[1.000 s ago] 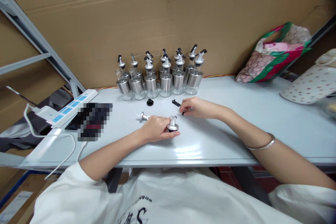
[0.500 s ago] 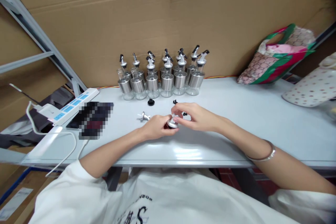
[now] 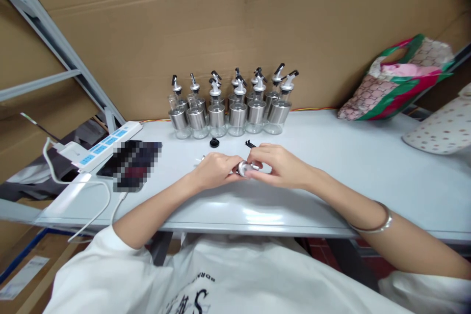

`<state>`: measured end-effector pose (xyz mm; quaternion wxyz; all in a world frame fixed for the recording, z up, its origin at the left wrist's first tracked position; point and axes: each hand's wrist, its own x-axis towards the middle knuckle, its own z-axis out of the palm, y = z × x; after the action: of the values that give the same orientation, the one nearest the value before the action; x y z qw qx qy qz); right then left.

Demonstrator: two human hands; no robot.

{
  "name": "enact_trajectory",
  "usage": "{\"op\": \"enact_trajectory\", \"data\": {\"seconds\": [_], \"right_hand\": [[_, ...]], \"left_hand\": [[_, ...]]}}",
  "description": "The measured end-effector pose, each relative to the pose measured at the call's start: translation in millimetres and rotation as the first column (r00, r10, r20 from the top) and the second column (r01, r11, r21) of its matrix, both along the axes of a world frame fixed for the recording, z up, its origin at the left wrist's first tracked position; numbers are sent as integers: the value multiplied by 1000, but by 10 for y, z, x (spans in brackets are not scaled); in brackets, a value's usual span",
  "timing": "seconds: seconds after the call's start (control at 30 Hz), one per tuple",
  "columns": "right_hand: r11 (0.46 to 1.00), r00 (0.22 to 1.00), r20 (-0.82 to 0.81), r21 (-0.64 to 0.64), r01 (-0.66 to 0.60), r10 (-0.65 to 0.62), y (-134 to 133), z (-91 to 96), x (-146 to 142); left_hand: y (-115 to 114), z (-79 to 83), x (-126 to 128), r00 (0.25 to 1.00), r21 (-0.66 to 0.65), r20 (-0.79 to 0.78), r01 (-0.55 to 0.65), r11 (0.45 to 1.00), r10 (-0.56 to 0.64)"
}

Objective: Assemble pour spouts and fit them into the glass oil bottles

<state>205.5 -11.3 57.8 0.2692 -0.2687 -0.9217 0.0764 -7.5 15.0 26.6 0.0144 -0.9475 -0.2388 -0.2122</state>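
Observation:
Both hands meet over the white table (image 3: 331, 157) at its middle. My left hand (image 3: 213, 170) grips a silver pourer cap (image 3: 243, 168), tipped on its side. My right hand (image 3: 277, 167) pinches the spout end of the same cap, fingers closed on it. A black lever piece (image 3: 250, 144) lies just behind my right hand. A black stopper (image 3: 214, 143) sits behind my left hand. Another silver spout (image 3: 199, 159) peeks out at my left knuckles. Several glass bottles with steel collars and pourers (image 3: 235, 108) stand in a cluster at the back.
A white power strip (image 3: 103, 146) with a cable lies at the left, next to a blurred dark object (image 3: 134, 164). A colourful bag (image 3: 397, 78) and a dotted white item (image 3: 439, 130) rest at the right. Cardboard (image 3: 184, 24) walls the back.
My right hand left the table near the black lever and came onto the cap held by my left hand. The cap went from upright to lying on its side between both hands.

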Motion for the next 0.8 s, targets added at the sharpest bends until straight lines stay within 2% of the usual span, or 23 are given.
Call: {"op": "enact_trajectory", "data": {"seconds": [0.1, 0.17, 0.2, 0.23, 0.3, 0.37, 0.4, 0.47, 0.53, 0.57, 0.6, 0.67, 0.73, 0.77, 0.8], "right_hand": [[995, 999, 27, -83, 46, -44, -10, -5, -24], [972, 996, 2, -221, 82, -84, -13, 12, -23], [940, 995, -18, -328, 91, -103, -12, 24, -17], [891, 993, -43, -448, 80, -110, -8, 36, -8], [752, 988, -123, -659, -10, -95, 7, 55, 12], [616, 974, -220, -776, -136, -61, 25, 60, 26], [564, 965, -258, -804, -187, -48, 29, 57, 26], [491, 951, -307, -834, -253, -32, 19, 47, 6], [472, 941, -336, -835, -283, -31, -27, 39, -41], [491, 937, -347, -823, -286, -35, -62, 37, -70], [533, 935, -352, -799, -277, -42, -100, 36, -101], [678, 937, -344, -704, -213, -63, -169, 32, -151], [852, 950, -302, -514, -98, -73, -191, 15, -173], [927, 960, -272, -373, -39, -70, -176, 3, -170], [978, 970, -235, -211, 10, -61, -145, -10, -159]], "left_hand": [[6, -10, -5, 1000, 57, 14, 23, 998, -24], [9, -7, -8, 999, 128, 37, 23, 992, -28], [10, -5, -9, 999, 171, 41, 18, 985, -25], [11, -1, -8, 999, 217, 40, 12, 976, -21], [8, 15, -6, 999, 307, 44, 13, 952, -28], [5, 49, -8, 996, 384, 69, 21, 923, -51], [4, 72, -12, 994, 415, 85, 25, 909, -66], [5, 130, -29, 990, 468, 99, 45, 883, -103], [13, 193, -52, 985, 522, 95, 74, 850, -144], [20, 221, -64, 982, 549, 92, 88, 831, -165], [29, 247, -74, 979, 574, 92, 97, 813, -182], [55, 285, -86, 974, 609, 105, 97, 788, -201], [89, 303, -87, 974, 610, 110, 93, 787, -200], [110, 306, -84, 976, 598, 101, 93, 796, -190], [131, 306, -79, 981, 578, 85, 92, 811, -172]]}}
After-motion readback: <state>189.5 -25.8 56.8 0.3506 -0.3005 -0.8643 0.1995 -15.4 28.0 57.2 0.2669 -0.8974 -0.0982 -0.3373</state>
